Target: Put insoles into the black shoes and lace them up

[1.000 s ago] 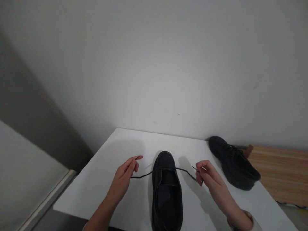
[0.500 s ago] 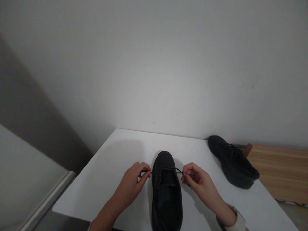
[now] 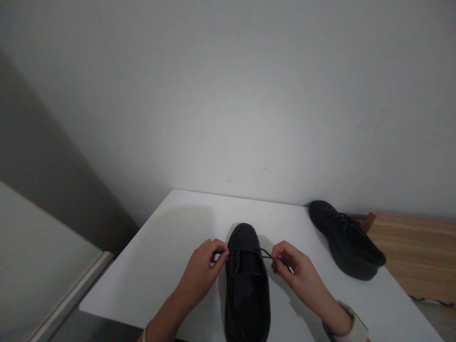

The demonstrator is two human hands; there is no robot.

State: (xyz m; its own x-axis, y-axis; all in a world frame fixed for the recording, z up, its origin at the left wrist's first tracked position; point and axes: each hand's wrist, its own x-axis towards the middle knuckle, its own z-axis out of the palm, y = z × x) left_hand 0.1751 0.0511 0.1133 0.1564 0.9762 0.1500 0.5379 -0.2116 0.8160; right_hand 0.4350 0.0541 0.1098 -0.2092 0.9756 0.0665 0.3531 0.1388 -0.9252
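A black shoe (image 3: 245,236) stands on the white table, its toe toward the wall and its opening toward me. On its left side, my left hand (image 3: 210,261) is closed in a pinch on a shoelace end, thumb and forefinger touching the shoe's edge near the eyelets. To the right of the shoe, my right hand (image 3: 294,263) pinches the black shoelace (image 3: 265,253), which runs from the front eyelets across to the fingertips. The lace passes over the front of the shoe's tongue.
A second black shoe (image 3: 344,240), laced, rests at the table's right back. The white table (image 3: 160,251) meets a pale wall (image 3: 228,118). Beyond its right edge lies a wood-grain board (image 3: 416,254). A white ledge (image 3: 74,294) runs along the left.
My left hand has shifted slightly right, up to the shoe's edge. My right hand has moved a touch to the right, still pinching the lace.
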